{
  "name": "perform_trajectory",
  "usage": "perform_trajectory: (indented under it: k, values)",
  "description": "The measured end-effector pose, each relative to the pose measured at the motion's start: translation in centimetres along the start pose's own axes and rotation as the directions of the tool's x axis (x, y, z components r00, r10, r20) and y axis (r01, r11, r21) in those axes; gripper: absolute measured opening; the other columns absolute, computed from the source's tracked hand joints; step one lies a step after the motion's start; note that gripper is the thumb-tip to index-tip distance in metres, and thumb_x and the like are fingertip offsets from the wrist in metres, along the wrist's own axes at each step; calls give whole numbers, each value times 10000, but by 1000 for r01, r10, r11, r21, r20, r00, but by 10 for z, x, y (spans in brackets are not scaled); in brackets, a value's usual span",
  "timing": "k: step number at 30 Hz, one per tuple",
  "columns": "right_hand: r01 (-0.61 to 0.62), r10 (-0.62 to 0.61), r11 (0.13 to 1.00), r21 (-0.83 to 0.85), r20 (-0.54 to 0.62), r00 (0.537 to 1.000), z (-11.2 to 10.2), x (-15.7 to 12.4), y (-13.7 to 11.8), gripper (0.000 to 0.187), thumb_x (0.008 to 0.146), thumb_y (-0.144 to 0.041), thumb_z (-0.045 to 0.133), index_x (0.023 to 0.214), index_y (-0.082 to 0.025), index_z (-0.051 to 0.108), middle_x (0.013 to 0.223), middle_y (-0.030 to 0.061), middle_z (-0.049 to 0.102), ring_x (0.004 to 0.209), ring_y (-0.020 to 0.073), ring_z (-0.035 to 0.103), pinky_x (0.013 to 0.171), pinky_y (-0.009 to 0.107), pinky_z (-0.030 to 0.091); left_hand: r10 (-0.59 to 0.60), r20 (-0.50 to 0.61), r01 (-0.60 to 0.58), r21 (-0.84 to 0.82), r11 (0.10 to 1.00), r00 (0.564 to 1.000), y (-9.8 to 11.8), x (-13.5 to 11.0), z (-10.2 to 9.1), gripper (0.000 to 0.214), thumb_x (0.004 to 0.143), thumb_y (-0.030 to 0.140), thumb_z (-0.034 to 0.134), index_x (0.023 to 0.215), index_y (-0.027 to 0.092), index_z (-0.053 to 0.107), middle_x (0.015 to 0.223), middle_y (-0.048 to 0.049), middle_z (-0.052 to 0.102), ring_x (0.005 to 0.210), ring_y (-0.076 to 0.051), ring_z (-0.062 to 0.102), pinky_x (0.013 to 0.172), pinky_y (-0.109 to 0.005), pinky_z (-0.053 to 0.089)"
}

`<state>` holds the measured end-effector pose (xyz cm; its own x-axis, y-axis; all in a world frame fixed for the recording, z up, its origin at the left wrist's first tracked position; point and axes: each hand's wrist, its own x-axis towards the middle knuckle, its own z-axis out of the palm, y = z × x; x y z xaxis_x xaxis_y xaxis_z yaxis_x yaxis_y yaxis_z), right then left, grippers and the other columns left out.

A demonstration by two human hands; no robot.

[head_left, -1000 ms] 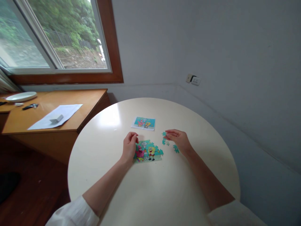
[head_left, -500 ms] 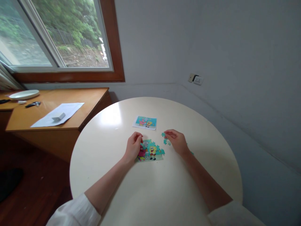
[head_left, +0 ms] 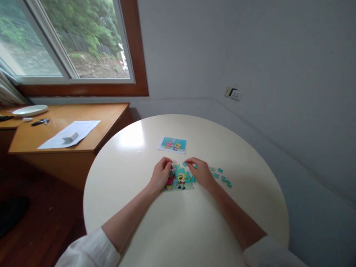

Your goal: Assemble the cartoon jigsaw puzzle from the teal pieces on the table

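Note:
A partly built cartoon jigsaw puzzle (head_left: 180, 179) lies on the round cream table (head_left: 139, 174). My left hand (head_left: 160, 174) rests curled on the puzzle's left edge, its fingers closed at the top left corner. My right hand (head_left: 200, 172) is at the puzzle's upper right edge, fingers pinched on a small teal piece (head_left: 185, 164) held against the puzzle. Several loose teal pieces (head_left: 222, 177) lie just right of that hand. A small reference picture card (head_left: 172, 144) sits further back on the table.
A wooden desk (head_left: 108, 115) stands to the left under the window, with a sheet of paper (head_left: 69, 133), a white plate (head_left: 27, 110) and small items on it. A wall socket (head_left: 234, 94) is on the right wall.
My right hand has moved left from the loose pieces to the puzzle's upper right edge, carrying a teal piece. The left hand stays on the puzzle's left side.

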<state>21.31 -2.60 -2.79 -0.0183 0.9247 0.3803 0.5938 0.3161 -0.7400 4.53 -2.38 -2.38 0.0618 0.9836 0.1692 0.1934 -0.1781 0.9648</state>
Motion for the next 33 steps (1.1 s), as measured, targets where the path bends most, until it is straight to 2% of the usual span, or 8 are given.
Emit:
perform_trajectory:
  k: [16,25,33]
  values:
    - [49,-43,995,-87,70,997,9,0,2,220,715,-90,475,758,-200,661,802,32,693,768,166,623,750,304,460,-11,5,11,-8,1000,1000,3,-2,1,85,723,234,465,690,187,528,602,13,535,610,-134,493,617,-261,371]
    - [96,-77,967,-238,89,993,11,-2,4,201,744,-87,492,789,-206,648,845,25,691,817,178,604,770,324,392,-32,16,32,-25,999,999,3,-2,1,87,707,258,473,694,188,523,600,15,526,615,-138,487,623,-256,362]
    - [119,-92,947,-299,103,990,12,-4,2,206,773,-84,467,799,-197,637,850,34,678,832,177,570,752,321,332,2,14,-2,13,1000,1000,2,-1,1,95,726,245,460,696,183,524,598,14,533,606,-134,491,611,-254,374]
